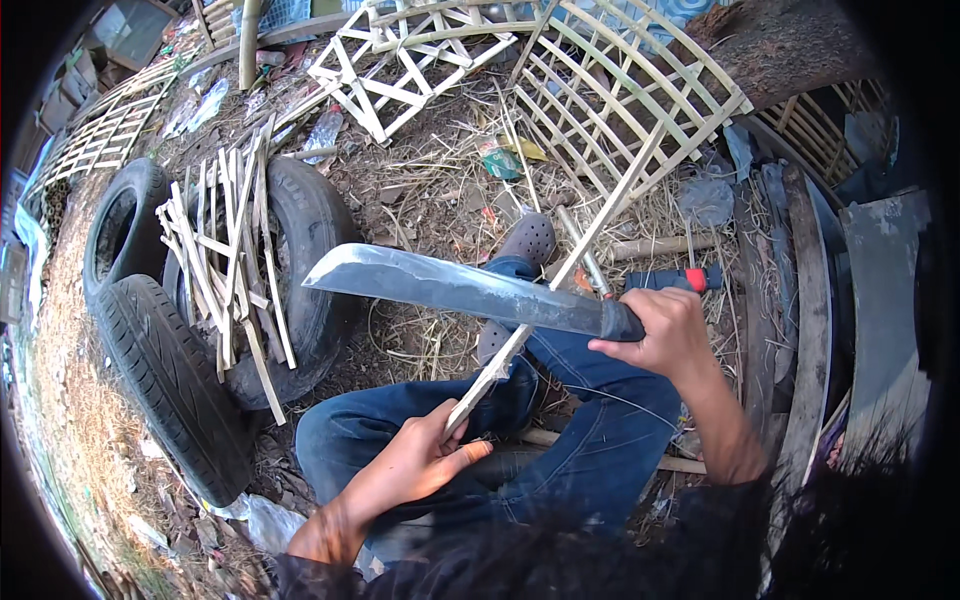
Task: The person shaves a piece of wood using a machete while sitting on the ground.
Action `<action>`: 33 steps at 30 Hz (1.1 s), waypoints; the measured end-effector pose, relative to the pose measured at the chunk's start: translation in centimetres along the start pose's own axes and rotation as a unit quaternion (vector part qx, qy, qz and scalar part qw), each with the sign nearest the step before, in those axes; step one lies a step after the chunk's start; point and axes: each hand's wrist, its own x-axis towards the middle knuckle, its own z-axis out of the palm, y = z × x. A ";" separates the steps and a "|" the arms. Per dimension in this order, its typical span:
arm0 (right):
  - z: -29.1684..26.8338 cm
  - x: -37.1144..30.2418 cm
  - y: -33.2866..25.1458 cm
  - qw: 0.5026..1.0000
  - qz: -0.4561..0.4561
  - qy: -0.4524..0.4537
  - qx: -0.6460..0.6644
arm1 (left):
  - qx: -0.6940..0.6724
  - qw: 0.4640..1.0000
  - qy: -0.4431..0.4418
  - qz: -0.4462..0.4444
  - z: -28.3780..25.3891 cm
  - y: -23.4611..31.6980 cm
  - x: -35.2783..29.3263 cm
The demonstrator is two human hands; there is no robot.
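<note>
My left hand (418,458) is closed round the near end of a long bamboo strip (606,212), which slants up and away to the right over my legs. Pale, frayed fibres stick up on the strip a little beyond my fingers. In my right hand (660,338) is the dark handle of a machete (450,292). Its broad blade points left and lies across the strip, covering a part of it. The blade's tip is over the edge of a tyre. I sit with bent knees in blue jeans, and a brown clog (528,242) shows beyond the blade.
Several cut bamboo strips (232,250) rest on a lying tyre (318,215), with more tyres (165,380) beside it. Bamboo lattice panels (620,85) stand at the back. To the right are a red-and-black tool (690,279), wooden planks (803,330) and a grey board (885,300). Litter and shavings cover the ground.
</note>
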 end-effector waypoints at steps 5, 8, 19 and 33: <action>-3.1 -2.2 5.3 0.976 0.205 -0.022 -0.070 | -0.006 0.999 -0.032 -0.008 -0.5 -0.1 -1.0; -5.2 -3.1 10.6 0.925 0.360 0.076 -0.097 | 0.008 0.997 -0.049 -0.053 -1.5 -1.4 -3.3; -3.0 -3.8 -0.8 0.960 0.238 0.031 0.144 | 0.115 0.992 0.042 -0.013 -0.6 0.8 -0.4; -3.7 -5.7 8.3 0.904 0.396 0.155 0.051 | 0.296 0.934 0.189 0.069 -1.7 -0.2 -2.3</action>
